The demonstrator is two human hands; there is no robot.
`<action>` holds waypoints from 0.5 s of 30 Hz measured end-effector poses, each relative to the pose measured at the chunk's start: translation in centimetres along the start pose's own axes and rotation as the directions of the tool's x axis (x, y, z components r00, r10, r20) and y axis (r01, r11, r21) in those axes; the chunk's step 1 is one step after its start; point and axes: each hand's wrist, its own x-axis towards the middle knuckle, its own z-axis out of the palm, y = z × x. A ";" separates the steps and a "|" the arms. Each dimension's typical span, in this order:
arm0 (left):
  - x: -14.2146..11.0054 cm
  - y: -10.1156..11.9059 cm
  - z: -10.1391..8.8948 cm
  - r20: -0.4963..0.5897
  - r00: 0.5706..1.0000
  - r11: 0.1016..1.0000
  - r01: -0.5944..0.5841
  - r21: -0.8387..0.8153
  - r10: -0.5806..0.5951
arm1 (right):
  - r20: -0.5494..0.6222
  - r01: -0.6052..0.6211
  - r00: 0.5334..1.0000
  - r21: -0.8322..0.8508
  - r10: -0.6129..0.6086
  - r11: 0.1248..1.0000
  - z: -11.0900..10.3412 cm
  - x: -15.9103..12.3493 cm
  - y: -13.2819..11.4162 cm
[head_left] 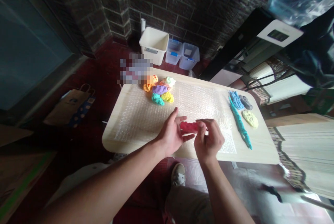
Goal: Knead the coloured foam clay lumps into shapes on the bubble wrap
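A red, modelling-clay-like roll (pixel 189 127) is held above the bubble wrap (pixel 206 104) near the front of the table. My right hand (pixel 209 140) is closed on its right end, with the thumb on top. My left hand (pixel 174 133) is open, thumb raised and fingers apart, around the roll's left end; whether it touches the roll I cannot tell. Beyond my hands lies a cluster of soft lumps, among them a purple lump (pixel 160 89), a teal lump (pixel 157 99), a yellow lump (pixel 167 97) and an orange lump (pixel 147 87).
On the table's right side are a long turquoise strip (pixel 240 123), a blue lump (pixel 236 100), a grey lump (pixel 245 102) and a pale yellow lump (pixel 250 118). Behind the table stand a cream bin (pixel 153 46) and two clear boxes (pixel 189 56). Paper bags (pixel 71 105) are on the floor, left.
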 end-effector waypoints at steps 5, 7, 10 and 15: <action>-1.0 2.4 0.1 0.055 0.998 0.980 -0.005 -0.197 0.016 | 0.293 0.142 0.919 0.375 -0.263 0.916 0.3 -0.8 -3.5; -1.3 3.0 0.1 0.065 0.997 0.972 -0.035 -0.233 0.051 | 0.278 0.128 0.929 0.381 -0.246 0.916 0.2 -0.7 -4.0; -1.8 3.3 0.4 0.111 0.990 0.972 -0.065 -0.224 0.092 | 0.131 0.043 0.988 0.285 -0.084 0.957 -0.1 -0.3 -4.0; -2.5 2.1 0.7 0.197 0.979 0.973 -0.005 -0.232 0.052 | 0.297 -0.014 0.954 0.184 -0.042 0.983 0.4 0.0 -4.0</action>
